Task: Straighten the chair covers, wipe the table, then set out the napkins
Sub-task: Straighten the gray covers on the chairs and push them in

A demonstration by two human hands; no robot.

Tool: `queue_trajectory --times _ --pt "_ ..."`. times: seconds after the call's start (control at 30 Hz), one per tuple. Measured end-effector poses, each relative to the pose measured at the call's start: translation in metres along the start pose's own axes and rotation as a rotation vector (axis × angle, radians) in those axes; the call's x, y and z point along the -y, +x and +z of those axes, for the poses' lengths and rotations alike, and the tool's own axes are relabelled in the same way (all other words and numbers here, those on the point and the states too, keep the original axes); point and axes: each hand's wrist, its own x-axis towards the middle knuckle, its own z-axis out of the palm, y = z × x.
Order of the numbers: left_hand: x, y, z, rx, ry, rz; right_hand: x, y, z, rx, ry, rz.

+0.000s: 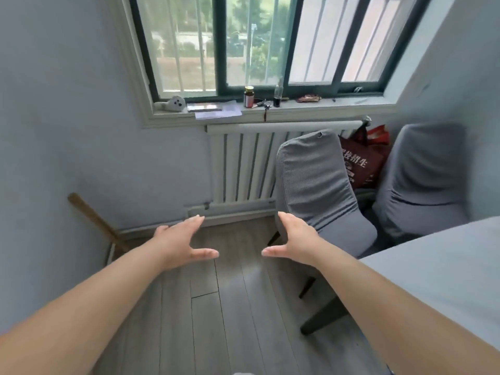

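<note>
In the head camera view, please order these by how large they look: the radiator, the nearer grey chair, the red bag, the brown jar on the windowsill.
Largest to smallest, as they look:
1. nearer grey chair
2. radiator
3. red bag, partly hidden
4. brown jar

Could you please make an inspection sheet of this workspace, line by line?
Surface: table at right, grey cloth, bare where visible.
Job's things: near chair and far chair, both in grey covers, wrinkled; no napkins or wiping cloth seen.
Clutter: sill holds a plush toy, papers, jar, bottle; red bag between the chairs; stick leaning on the wall.
Grippers: left hand and right hand open, empty, held over the floor.
Cables: nothing seen.
Surroundings: window, radiator, wood floor.
</note>
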Motion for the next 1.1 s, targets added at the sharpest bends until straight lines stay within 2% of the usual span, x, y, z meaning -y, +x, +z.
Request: queue_trajectory --times 0.23,0.43,0.57,0.7,0.83,1.1 --pt "-0.035 0.136 -0.046 0.145 0.034 0.243 -0.036 0.072 -0.037 -0.072 0.125 0.209" --pt "-0.069 0.262 -0.08 0.223 0.063 0.33 -0.092 0.16 -0.073 -0.099 0.192 0.304" --pt "-0.105 0.346 -0.126 0.183 0.099 0.329 -0.129 0.228 -0.119 -0.12 0.243 0.338" --pt "-0.138 0.423 -0.16 0.15 0.022 0.374 -0.16 0.289 -0.161 -0.145 0.3 0.348" --pt "-0.156 0.491 -0.166 0.226 -0.054 0.385 -0.186 0.342 -0.175 -0.113 0.36 0.385" --pt "-0.195 0.653 -0.163 0.386 -0.048 0.371 -0.215 0.441 -0.157 -0.027 0.617 0.522"
